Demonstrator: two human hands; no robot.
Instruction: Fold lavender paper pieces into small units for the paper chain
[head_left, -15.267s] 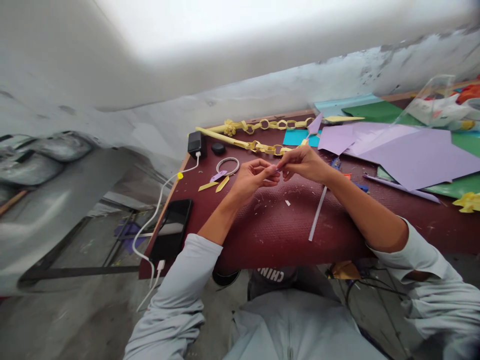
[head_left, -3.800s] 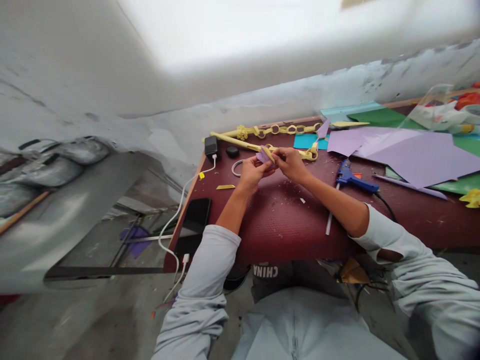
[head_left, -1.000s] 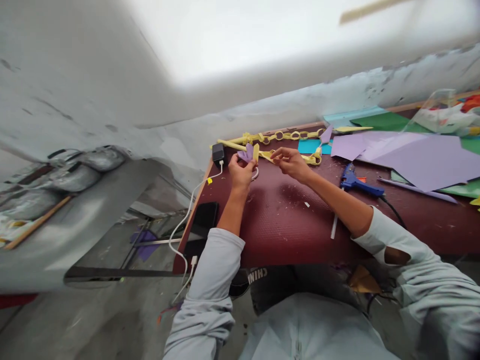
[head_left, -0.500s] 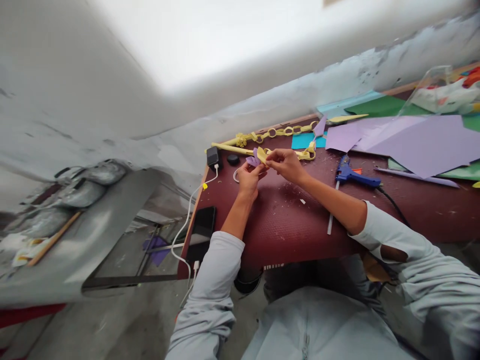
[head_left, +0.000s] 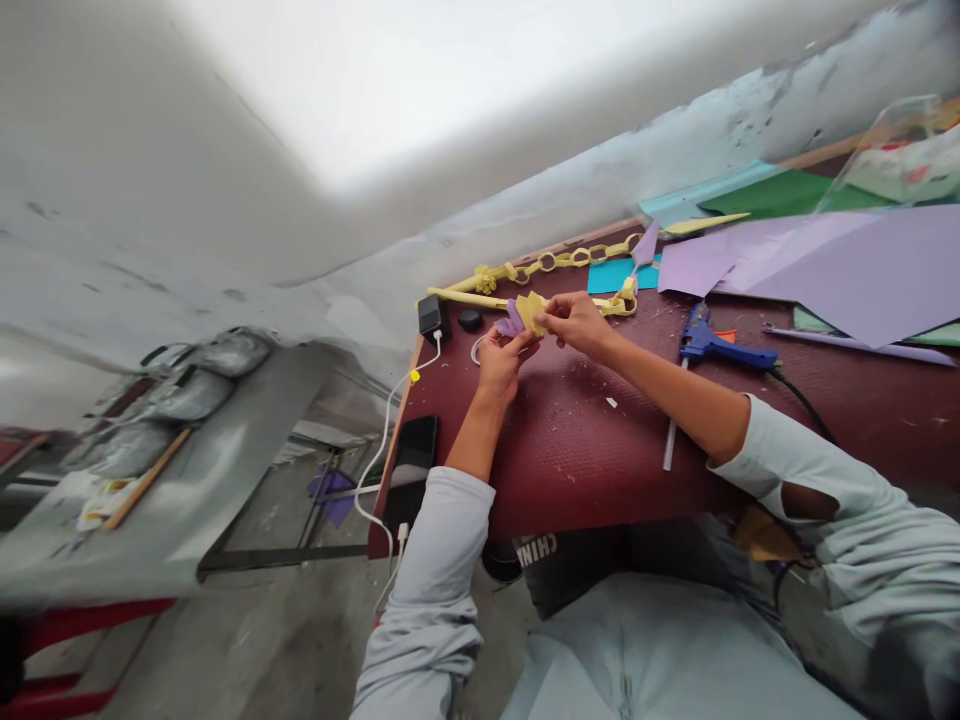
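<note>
My left hand (head_left: 502, 362) is closed on a small purple paper piece (head_left: 508, 322), folded or layered, just above the dark red table (head_left: 570, 450). A yellow paper piece (head_left: 530, 312) with a pointed, petal-like edge sits against its right side. The fingertips of my right hand (head_left: 574, 322) pinch the yellow piece at its right edge. Behind my hands lie a yellow paper chain (head_left: 547, 262) and a rolled yellow paper stick (head_left: 469, 298). How the purple and yellow pieces join is hidden by my fingers.
A blue glue gun (head_left: 709, 345) with a glue stick lies right of my right arm. Purple paper sheets (head_left: 840, 265) cover the table's right side. A black charger (head_left: 431, 316), a white cable (head_left: 384, 425) and a phone (head_left: 415, 445) are at the left edge.
The yellow paper has turned to show more of its face beside the purple piece, and my right hand has drawn slightly right. The whole view has shifted a little.
</note>
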